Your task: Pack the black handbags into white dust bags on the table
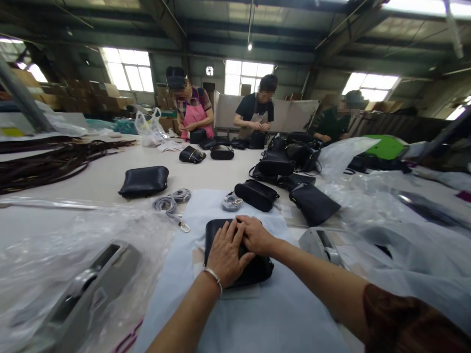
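A black leather bag [257,269] lies on a pale blue cloth [294,304] right in front of me. My left hand [227,252] rests flat on top of it, fingers stretched out and a bracelet at the wrist. Beside it, my right hand [257,235] lies on the bag's upper part, fingers lightly bent. Its fingertips meet the left hand and partly hide behind it. Under the bag, edges of light paper or card show. Just beyond are another black bag [256,194] and a coiled grey strap [231,201] with a gold clip.
Grey tape dispensers [88,289] [322,245] stand on both sides. Clear plastic sheeting [368,215] spreads at right and left. More black bags [144,180] and a bag pile [279,157] lie further back. Dark straps [55,162] lie at left. Three people work across the table.
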{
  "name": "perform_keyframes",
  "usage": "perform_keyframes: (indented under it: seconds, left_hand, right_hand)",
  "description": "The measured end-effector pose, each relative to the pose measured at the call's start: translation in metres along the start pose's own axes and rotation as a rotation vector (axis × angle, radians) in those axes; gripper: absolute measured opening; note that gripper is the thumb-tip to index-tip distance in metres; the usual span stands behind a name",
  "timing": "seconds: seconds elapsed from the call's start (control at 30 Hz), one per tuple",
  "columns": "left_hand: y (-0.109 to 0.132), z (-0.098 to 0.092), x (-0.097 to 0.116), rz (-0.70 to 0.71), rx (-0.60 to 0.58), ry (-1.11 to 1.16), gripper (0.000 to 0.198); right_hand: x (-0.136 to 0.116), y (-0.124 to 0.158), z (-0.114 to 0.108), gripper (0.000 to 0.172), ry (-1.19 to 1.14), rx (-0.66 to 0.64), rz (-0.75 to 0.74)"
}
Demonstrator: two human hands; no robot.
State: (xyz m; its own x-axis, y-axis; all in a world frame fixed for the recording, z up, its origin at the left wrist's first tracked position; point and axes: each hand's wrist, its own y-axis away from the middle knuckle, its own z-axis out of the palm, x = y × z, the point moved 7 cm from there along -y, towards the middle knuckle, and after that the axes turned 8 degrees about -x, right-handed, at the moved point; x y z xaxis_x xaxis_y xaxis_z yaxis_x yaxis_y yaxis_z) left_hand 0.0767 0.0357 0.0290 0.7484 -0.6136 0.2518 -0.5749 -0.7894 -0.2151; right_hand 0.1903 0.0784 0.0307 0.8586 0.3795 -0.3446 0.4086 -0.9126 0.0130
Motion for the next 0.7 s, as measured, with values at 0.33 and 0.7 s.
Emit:
perform_keyframes:
  seconds: [0.33, 0.7]
  left_hand:
    - [0.004, 0.003, -0.003, 0.006, 0.02, -0.006, 0.071]
    - [0.005, 0.005, -0.004, 0.004, 0.012, 0.01, 0.076]
  right_hand:
    - [0.088, -0.082, -0.02, 0.027, -0.6, 0.041, 0.584]
    - [0.095, -0.167, 0.022, 0.04, -0.543, -0.107, 0.603]
